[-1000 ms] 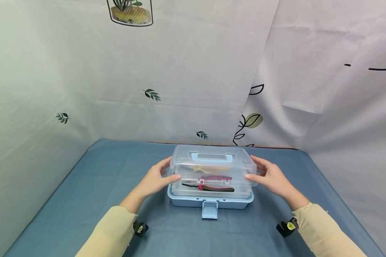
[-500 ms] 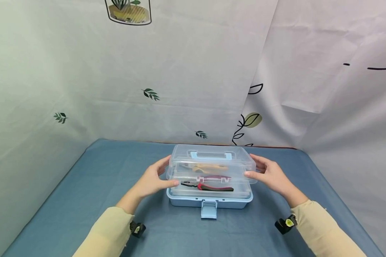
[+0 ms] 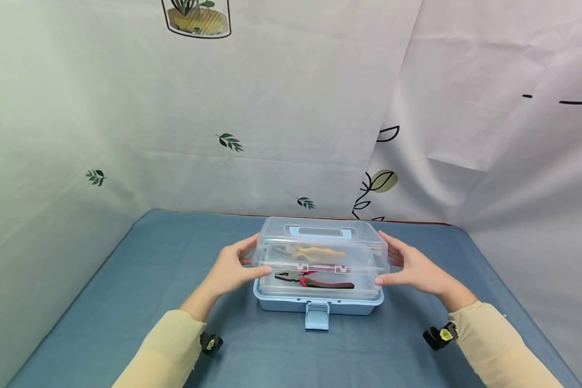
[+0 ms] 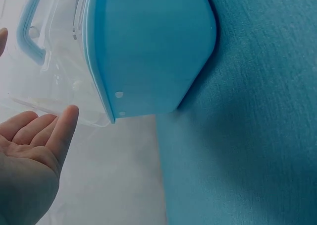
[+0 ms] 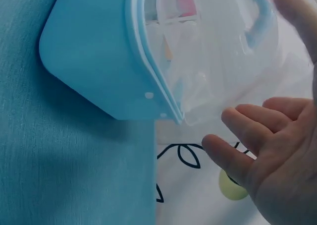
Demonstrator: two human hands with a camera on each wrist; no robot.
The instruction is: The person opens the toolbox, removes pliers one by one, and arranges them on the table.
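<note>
A toolbox with a blue base [image 3: 339,307] stands on the table, its clear lid [image 3: 271,234] tilted a little above the base at the front. My left hand [image 3: 230,272] is at the lid's left side, thumb tip by the front corner and fingers farther back. Opposite it, my right hand [image 3: 414,272] spreads at the right side, thumb low by the front corner. Both wrist views show the fingers mostly straight, close to the lid. Pliers with red and black handles [image 3: 327,284] lie in the upper tray, and a tan object [image 3: 317,253] shows through the lid.
The blue front latch [image 3: 317,317] hangs down. A light blue handle [image 3: 320,233] is set in the lid. Blue cloth [image 3: 140,291] covers the table, with a pale printed curtain [image 3: 291,108] behind and at both sides.
The lid's front edge has risen slightly, showing more of the pliers. My right thumb has shifted lower along the lid's corner. The base has stayed in place.
</note>
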